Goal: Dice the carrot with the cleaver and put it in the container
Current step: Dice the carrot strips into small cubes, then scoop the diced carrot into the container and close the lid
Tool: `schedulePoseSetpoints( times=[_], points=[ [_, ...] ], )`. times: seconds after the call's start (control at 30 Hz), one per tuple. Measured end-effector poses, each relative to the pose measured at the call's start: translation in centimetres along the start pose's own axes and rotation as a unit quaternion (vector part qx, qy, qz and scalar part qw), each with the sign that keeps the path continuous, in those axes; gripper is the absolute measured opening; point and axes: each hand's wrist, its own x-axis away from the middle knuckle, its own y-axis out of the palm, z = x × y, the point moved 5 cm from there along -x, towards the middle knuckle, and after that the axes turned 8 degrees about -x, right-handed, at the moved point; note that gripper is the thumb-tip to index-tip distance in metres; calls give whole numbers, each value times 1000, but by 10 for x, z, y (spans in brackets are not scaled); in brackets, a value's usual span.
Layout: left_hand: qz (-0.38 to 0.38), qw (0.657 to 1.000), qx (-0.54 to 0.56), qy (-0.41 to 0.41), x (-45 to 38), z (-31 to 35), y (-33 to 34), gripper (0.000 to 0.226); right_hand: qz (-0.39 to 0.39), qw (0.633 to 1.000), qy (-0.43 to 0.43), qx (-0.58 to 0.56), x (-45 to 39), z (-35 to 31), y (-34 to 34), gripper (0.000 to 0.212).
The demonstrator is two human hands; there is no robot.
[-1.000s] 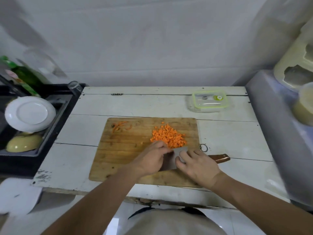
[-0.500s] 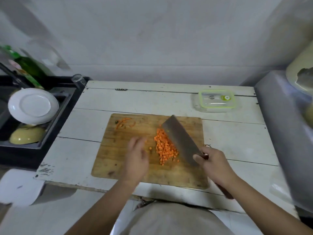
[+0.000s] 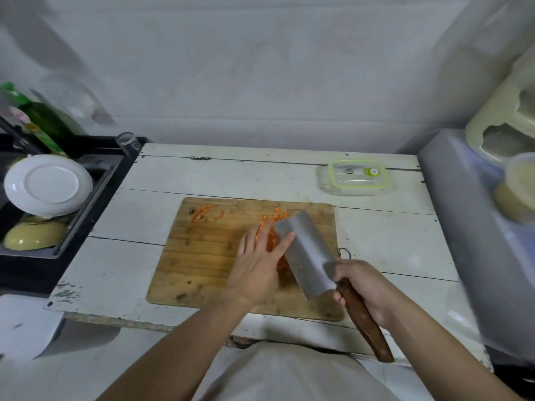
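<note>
Head view
Cleaver: broad steel cleaver (image 3: 307, 253) with dark wooden handle; long axis diagonal, blade toward far-left, handle toward near-right.
Right hand: right hand (image 3: 366, 287) clenched around the handle.
Left hand: left hand (image 3: 257, 264) flat, fingers straight, thumb touching the blade.
Carrot: orange diced carrot (image 3: 275, 224) heaped between palm and blade on the wooden cutting board (image 3: 202, 261).
Container: clear green-rimmed lidded container (image 3: 357, 178) far-right on the white table (image 3: 115, 270); lid marking unreadable.

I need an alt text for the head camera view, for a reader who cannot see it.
A person's left hand, fingers straight, pushes diced carrot against the tilted blade of a cleaver gripped by the right hand, over a wooden cutting board. A lidded clear container sits behind on the white table.
</note>
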Motion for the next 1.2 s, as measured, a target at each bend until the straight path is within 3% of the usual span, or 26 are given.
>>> schedulePoseSetpoints(
  times=[0.17,0.27,0.37,0.5,0.6,0.67,0.8,0.93,1.0,1.03,1.07,1.1,1.17,1.2],
  points=[
    [4,1000,-9,-13,-16,-9,-1,80,23,999,-12,38,6,-2,-20,11],
    [39,999,22,-13,-13,-13,5,54,38,999,-19,31,5,-3,-30,10],
    [101,987,108,-69,-9,-27,6,26,52,998,-34,16,3,-5,-39,11],
    [79,970,171,-150,-17,-42,-1,4,52,997,-53,21,4,-10,-38,14],
    [72,968,159,-178,-22,-41,-9,39,55,994,-80,42,2,-15,-38,15],
    [68,977,135,-148,-20,-34,-15,46,80,990,-99,65,-2,-20,-43,16],
    [68,995,28,71,-16,16,-4,31,175,960,-147,164,-3,-34,-59,16],
    [-24,974,-98,205,-32,69,16,56,198,945,-172,196,-3,-40,-66,19],
    [-11,987,-28,157,-39,74,10,52,201,942,-176,201,-1,-40,-69,20],
    [12,995,73,68,-40,68,1,48,202,941,-180,203,0,-40,-70,21],
    [12,976,210,-48,-38,60,-7,43,203,938,-190,209,2,-40,-69,23],
    [-18,919,364,-151,-35,53,-10,39,209,928,-209,225,3,-40,-67,25],
    [-125,715,641,-250,-25,65,-13,41,212,887,-286,294,5,-38,-51,30],
    [-153,632,712,-264,-20,75,-18,43,196,864,-331,324,6,-34,-36,33]
  ],
)
